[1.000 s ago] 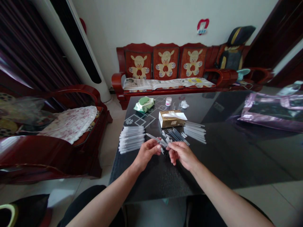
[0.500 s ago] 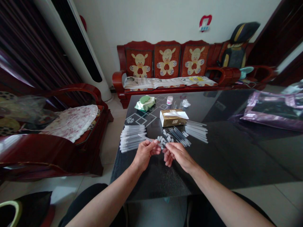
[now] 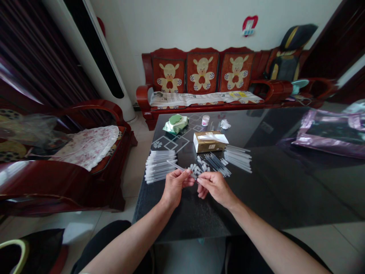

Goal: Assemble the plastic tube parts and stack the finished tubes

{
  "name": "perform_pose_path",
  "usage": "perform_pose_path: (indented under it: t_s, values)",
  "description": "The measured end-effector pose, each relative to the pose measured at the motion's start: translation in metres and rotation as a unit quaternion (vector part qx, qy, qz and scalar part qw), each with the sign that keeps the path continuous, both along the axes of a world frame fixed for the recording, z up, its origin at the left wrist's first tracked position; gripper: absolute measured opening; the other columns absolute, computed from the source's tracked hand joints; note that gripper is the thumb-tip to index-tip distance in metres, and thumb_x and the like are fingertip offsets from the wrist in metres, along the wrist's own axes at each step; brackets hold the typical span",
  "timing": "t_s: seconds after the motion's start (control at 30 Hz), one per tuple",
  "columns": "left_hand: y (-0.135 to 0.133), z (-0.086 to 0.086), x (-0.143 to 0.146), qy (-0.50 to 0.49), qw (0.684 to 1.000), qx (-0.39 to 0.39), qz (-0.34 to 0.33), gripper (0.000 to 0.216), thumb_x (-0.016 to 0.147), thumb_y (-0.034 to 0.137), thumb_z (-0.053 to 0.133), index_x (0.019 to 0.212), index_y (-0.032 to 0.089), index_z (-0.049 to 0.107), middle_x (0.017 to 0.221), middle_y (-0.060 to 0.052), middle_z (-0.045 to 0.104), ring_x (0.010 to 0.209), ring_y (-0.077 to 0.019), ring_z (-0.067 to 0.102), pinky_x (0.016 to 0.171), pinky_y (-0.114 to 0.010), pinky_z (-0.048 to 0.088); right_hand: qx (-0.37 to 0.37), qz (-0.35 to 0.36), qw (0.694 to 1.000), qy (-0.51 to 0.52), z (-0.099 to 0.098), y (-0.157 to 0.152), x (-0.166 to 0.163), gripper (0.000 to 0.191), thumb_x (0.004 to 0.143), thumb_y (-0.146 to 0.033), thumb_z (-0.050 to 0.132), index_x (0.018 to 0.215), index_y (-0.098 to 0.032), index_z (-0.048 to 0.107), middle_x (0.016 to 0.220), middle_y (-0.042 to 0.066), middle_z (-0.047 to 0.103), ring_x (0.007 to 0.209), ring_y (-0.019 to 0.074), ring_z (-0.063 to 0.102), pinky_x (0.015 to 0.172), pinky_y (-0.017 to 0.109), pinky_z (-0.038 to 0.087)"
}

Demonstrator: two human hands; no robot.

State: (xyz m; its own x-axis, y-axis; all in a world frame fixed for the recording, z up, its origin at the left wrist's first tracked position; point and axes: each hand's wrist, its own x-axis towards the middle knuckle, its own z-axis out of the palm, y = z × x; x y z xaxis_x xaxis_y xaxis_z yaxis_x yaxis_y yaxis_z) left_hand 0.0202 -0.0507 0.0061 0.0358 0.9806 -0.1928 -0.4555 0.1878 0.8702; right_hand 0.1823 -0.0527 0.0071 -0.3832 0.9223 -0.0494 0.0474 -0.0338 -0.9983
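My left hand (image 3: 177, 182) pinches a slim translucent white plastic tube (image 3: 174, 164), which slants up and to the left out of the fingers. My right hand (image 3: 213, 184) is closed in a pinch close to the tube's near end; what its fingertips hold is too small to make out. Just beyond the fingers lies a heap of small whitish caps (image 3: 194, 168). Thin dark rods (image 3: 217, 163) lie in a bunch to the right of the caps. Rows of similar translucent tubes rest on both sides, a left row (image 3: 160, 166) and a right row (image 3: 237, 159).
A tissue box (image 3: 209, 142) stands behind the rods on the dark table (image 3: 256, 190). Farther back are a green wipes pack (image 3: 176, 124), a small white jar (image 3: 205, 120) and a crumpled tissue (image 3: 225, 124). A purple plastic bag (image 3: 327, 133) lies at the right.
My right hand has shifted slightly left, its fingertips closer to my left hand. The tube stays in my left hand. The view has moved slightly.
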Motion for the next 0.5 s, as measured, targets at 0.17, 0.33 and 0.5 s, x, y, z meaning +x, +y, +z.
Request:
perform_pose_path:
  t_s: [0.17, 0.33, 0.5]
  values:
    - [0.0018, -0.0053, 0.0016, -0.030, 0.999, -0.015, 0.001, 0.027, 0.067, 0.034, 0.078, 0.074, 0.009, 0.070, 0.060, -0.005, 0.068, 0.052, -0.0090, 0.061, 0.054, -0.018, 0.051, 0.072, -0.038, 0.994, -0.067, 0.0017, -0.0027, -0.0014, 0.027, 0.086, -0.038, 0.053, 0.074, -0.016, 0.060, 0.060, 0.002, 0.063, 0.051, 0.0138, 0.061, 0.049, 0.024, 0.050]
    - [0.0009, -0.0059, 0.0019, -0.034, 0.999, -0.028, 0.006, 0.024, 0.066, 0.031, 0.078, 0.072, 0.009, 0.069, 0.058, -0.004, 0.067, 0.051, -0.0091, 0.061, 0.053, -0.017, 0.051, 0.232, -0.075, 0.950, -0.193, 0.0035, -0.0059, -0.0014, 0.023, 0.087, -0.033, 0.052, 0.070, -0.020, 0.061, 0.061, 0.003, 0.062, 0.057, 0.0149, 0.059, 0.057, 0.025, 0.045]
    - [0.0001, -0.0057, 0.0019, -0.045, 0.999, -0.025, 0.003, 0.025, 0.066, 0.032, 0.078, 0.072, 0.009, 0.069, 0.060, -0.004, 0.068, 0.053, -0.0092, 0.062, 0.055, -0.018, 0.051, 0.287, -0.110, 0.921, -0.241, 0.0003, -0.0050, -0.0015, 0.017, 0.086, -0.030, 0.054, 0.076, -0.020, 0.063, 0.065, 0.002, 0.062, 0.059, 0.0149, 0.056, 0.061, 0.026, 0.043]
